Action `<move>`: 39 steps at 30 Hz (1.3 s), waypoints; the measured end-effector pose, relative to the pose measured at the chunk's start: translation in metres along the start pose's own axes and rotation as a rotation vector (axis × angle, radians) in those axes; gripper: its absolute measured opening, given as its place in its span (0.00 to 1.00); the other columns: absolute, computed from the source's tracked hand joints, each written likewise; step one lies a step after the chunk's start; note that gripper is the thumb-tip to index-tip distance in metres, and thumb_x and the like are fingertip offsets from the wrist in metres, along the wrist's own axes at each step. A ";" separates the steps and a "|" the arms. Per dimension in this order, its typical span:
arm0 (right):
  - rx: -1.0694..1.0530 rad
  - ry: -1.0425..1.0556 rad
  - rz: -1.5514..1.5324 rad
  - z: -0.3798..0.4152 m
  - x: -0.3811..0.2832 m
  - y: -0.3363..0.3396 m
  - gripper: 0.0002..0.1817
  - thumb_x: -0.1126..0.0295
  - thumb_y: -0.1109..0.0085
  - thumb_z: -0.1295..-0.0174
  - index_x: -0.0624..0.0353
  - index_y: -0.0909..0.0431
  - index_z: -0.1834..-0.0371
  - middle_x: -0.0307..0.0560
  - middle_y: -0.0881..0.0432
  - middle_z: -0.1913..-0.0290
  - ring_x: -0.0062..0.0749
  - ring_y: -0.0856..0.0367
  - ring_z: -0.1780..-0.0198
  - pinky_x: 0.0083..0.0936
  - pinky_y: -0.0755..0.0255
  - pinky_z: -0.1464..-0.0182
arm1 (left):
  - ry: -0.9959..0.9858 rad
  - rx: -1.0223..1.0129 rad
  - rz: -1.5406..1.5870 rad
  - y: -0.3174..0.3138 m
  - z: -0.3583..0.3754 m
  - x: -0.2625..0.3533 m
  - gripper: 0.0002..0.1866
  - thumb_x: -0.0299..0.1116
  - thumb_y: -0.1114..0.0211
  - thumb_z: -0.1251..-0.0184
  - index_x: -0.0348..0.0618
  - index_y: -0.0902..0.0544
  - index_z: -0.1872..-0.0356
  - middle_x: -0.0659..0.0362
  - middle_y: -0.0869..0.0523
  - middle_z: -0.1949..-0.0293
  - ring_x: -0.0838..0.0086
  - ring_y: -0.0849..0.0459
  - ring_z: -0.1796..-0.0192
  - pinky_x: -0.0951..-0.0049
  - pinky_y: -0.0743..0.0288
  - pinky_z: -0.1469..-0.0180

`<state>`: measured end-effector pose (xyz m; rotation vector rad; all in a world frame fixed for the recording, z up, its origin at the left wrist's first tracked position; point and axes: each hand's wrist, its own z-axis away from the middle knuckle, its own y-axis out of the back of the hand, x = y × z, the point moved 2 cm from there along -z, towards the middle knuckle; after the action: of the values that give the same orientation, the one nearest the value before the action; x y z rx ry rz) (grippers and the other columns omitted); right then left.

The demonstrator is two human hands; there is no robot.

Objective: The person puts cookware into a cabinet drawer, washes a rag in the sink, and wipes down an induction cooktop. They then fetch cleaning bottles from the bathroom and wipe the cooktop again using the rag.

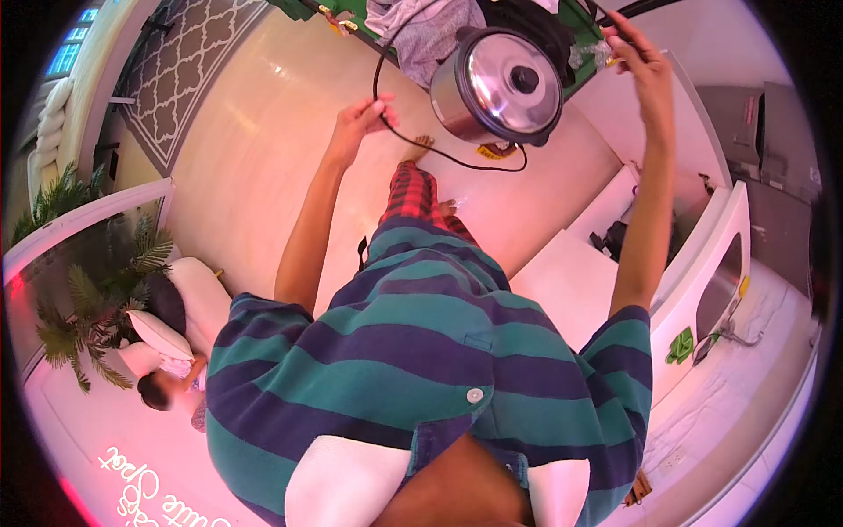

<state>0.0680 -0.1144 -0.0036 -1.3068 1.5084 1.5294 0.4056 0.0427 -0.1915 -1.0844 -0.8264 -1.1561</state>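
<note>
A round metal cooker (498, 86) with a shiny lid and a black knob stands at the top centre. A black cord (461, 162) runs from its underside and loops to the left. My left hand (362, 123) has its fingers closed round this cord, left of the cooker. To the right of the cooker, my right hand (638, 57) is raised, its fingers bent near a dark cord at the top edge; what they hold is too small to tell. Grey cloth (426, 35) lies beside the cooker.
A white cabinet (562, 279) with open shelving stands at the right. At the left are a patterned rug (176, 75), a framed panel with palm leaves (83, 263), and a white cushion (160, 334). Another person (171, 391) is at the lower left.
</note>
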 end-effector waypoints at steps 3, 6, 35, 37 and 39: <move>0.099 -0.107 0.053 -0.040 0.071 -0.015 0.16 0.69 0.46 0.44 0.52 0.23 0.50 0.35 0.19 0.66 0.18 0.27 0.70 0.16 0.34 0.67 | -0.061 0.080 0.027 -0.007 -0.063 0.011 0.19 0.39 0.45 0.36 0.37 0.26 0.51 0.60 0.21 0.67 0.74 0.19 0.65 0.76 0.25 0.59; 0.224 -0.159 0.324 -0.067 0.160 -0.010 0.16 0.67 0.44 0.46 0.48 0.22 0.52 0.39 0.19 0.72 0.21 0.27 0.74 0.22 0.33 0.70 | -0.066 0.114 -0.041 -0.015 -0.121 0.009 0.19 0.39 0.42 0.39 0.36 0.25 0.52 0.59 0.20 0.66 0.74 0.18 0.71 0.79 0.25 0.67; 0.457 -1.062 0.085 0.195 0.242 -0.166 0.08 0.77 0.51 0.52 0.68 0.22 0.76 0.47 0.20 0.77 0.27 0.22 0.78 0.20 0.30 0.80 | 1.014 -0.738 -0.239 -0.086 -0.059 -0.121 0.23 0.46 0.40 0.44 0.44 0.26 0.50 0.62 0.21 0.56 0.74 0.24 0.55 0.69 0.28 0.57; 0.461 -1.039 0.006 0.197 0.248 -0.160 0.07 0.77 0.49 0.54 0.69 0.22 0.78 0.47 0.21 0.80 0.27 0.24 0.82 0.21 0.31 0.80 | 1.177 -0.586 0.103 -0.116 -0.058 -0.150 0.21 0.44 0.39 0.43 0.45 0.25 0.52 0.62 0.22 0.55 0.72 0.24 0.55 0.68 0.28 0.57; 0.428 -0.945 0.057 0.195 0.261 -0.156 0.07 0.76 0.44 0.57 0.68 0.20 0.76 0.46 0.22 0.81 0.27 0.25 0.83 0.22 0.33 0.79 | 1.097 -0.311 0.426 -0.143 -0.053 -0.230 0.17 0.42 0.40 0.42 0.46 0.25 0.55 0.62 0.22 0.57 0.70 0.24 0.56 0.68 0.27 0.58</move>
<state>0.0854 0.0447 -0.3272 -0.2064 1.1263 1.4238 0.2122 0.0524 -0.3884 -0.6420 0.4301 -1.2867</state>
